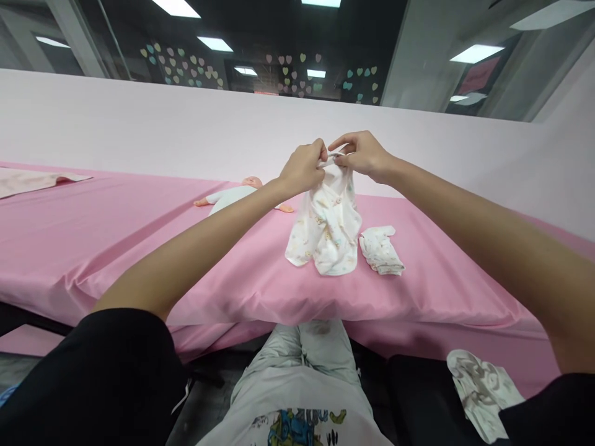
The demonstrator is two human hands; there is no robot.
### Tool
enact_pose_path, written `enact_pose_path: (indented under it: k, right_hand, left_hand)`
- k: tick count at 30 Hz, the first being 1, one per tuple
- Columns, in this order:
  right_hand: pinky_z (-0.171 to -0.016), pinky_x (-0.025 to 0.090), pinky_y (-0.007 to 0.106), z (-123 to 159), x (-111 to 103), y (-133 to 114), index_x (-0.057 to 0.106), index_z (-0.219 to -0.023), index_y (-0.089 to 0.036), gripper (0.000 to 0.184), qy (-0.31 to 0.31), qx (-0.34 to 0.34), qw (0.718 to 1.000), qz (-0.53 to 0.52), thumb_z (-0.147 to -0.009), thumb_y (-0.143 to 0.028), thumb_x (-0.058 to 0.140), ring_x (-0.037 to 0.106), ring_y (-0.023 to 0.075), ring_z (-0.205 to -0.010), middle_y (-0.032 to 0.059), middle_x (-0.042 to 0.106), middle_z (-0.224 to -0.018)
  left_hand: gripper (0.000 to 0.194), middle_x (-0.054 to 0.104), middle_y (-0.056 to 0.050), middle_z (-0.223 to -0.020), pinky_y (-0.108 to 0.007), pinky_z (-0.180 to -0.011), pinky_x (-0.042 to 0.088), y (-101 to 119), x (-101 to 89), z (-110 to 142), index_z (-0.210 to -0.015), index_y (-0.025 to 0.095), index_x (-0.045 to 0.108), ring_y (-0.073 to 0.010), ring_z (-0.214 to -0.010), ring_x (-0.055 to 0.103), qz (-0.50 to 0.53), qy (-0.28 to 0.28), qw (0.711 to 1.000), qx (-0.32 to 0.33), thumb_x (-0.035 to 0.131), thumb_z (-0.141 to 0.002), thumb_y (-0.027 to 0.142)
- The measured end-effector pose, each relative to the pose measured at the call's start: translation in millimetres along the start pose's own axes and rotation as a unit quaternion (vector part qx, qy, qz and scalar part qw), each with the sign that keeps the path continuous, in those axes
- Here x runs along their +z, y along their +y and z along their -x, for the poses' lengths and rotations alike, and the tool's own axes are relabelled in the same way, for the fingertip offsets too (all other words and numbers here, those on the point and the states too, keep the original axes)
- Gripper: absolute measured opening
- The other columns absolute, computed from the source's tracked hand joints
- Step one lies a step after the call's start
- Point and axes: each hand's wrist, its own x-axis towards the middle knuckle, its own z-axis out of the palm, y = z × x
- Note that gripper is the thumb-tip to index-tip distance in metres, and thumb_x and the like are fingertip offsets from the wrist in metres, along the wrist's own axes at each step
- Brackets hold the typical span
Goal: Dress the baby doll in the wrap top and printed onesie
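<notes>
In the head view, the shirt (333,226) is held up over the sheet (418,300), left of the bundle (382,251). Its top edge is clamped by the left hand (305,166) and, seemingly, pinched by the right hand (365,155); were either grip loosened, it could be dropped.

my sleeves (106,378) are black, ending short of the forearms. white front panel (297,390), multicolour print (295,427) with blue. pale trousers (279,350), darkish smudge (324,329) on right leg.

One head-worn view, forward and down over the lap (302,378) onto the near pink-covered table (158,217).
</notes>
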Motion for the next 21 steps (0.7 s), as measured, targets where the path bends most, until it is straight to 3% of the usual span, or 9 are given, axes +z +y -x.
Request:
enact_pose_path:
  k: [6, 9, 12, 16, 19, 21]
  right_hand:
    - [-0.066, 0.05, 0.032, 6.9, -7.6, 0.9, 0.063, -0.083, -0.009, 0.029, 0.01, 0.033, 0.997, 0.062, -0.057, -0.013, 0.076, 0.057, 0.0157, -0.069, 0.0044, 0.059, -0.071]
    - [-0.065, 0.049, 0.031, 7.5, -8.3, 2.0, 0.064, -0.086, -0.01, 0.031, -0.015, 0.032, 0.996, 0.079, -0.057, -0.008, 0.074, 0.056, 0.0146, -0.068, 0.0045, 0.061, -0.074]
    - [-0.062, 0.048, 0.028, 9.1, -5.8, 2.5, 0.064, -0.091, -0.012, 0.035, -0.078, 0.051, 0.991, 0.097, -0.058, -0.005, 0.071, 0.056, 0.0132, -0.066, 0.0036, 0.062, -0.075]
    - [-0.058, 0.046, 0.025, 16.7, 2.9, 5.9, 0.064, -0.091, -0.014, 0.036, -0.191, 0.089, 0.949, 0.236, -0.057, -0.003, 0.066, 0.056, 0.0142, -0.065, 0.0026, 0.062, -0.073]
    - [-0.058, 0.044, 0.025, 22.0, 8.8, 15.5, 0.065, -0.088, -0.014, 0.035, -0.213, 0.099, 0.905, 0.355, -0.056, -0.002, 0.061, 0.057, 0.0171, -0.07, 0.004, 0.062, -0.076]
    - [-0.062, 0.044, 0.024, 22.8, 8.5, 24.8, 0.065, -0.09, -0.014, 0.038, -0.203, 0.1, 0.891, 0.394, -0.055, -0.001, 0.06, 0.058, 0.0182, -0.076, 0.0048, 0.063, -0.081]
  left_hand:
    - [0.016, 0.061, -0.003, -0.075, -0.028, -0.071, 0.044, -13.7, -12.0, -6.1, -0.074, 0.014, 0.058, -0.0156, -0.074, 0.057, -0.005, -0.009, 0.999, -0.043, 0.056, -0.059, 0.01]
    - [0.014, 0.059, -0.003, -0.071, -0.029, -0.067, 0.046, -14.8, -14.7, -4.3, -0.075, 0.013, 0.059, -0.0141, -0.068, 0.056, 0.036, -0.016, 0.994, -0.1, 0.056, -0.062, 0.01]
    - [0.016, 0.058, -0.004, -0.07, -0.029, -0.061, 0.046, -16.6, -12.6, -3.3, -0.079, 0.014, 0.06, -0.0134, -0.063, 0.054, 0.088, -0.027, 0.984, -0.154, 0.054, -0.065, 0.009]
    - [0.021, 0.058, -0.005, -0.073, -0.029, -0.06, 0.046, -23.1, -11.8, -6.4, -0.083, 0.014, 0.06, -0.0138, -0.065, 0.054, 0.104, -0.028, 0.977, -0.184, 0.049, -0.066, 0.007]
    - [0.023, 0.058, -0.005, -0.073, -0.032, -0.069, 0.047, -25.7, -17.4, -5.1, -0.082, 0.012, 0.062, -0.0167, -0.073, 0.055, 0.028, -0.03, 0.986, -0.159, 0.046, -0.066, 0.008]
    - [0.023, 0.059, -0.006, -0.076, -0.035, -0.078, 0.045, -25.6, -23.4, -0.5, -0.079, 0.011, 0.064, -0.0202, -0.084, 0.055, -0.069, -0.022, 0.991, -0.117, 0.045, -0.067, 0.008]
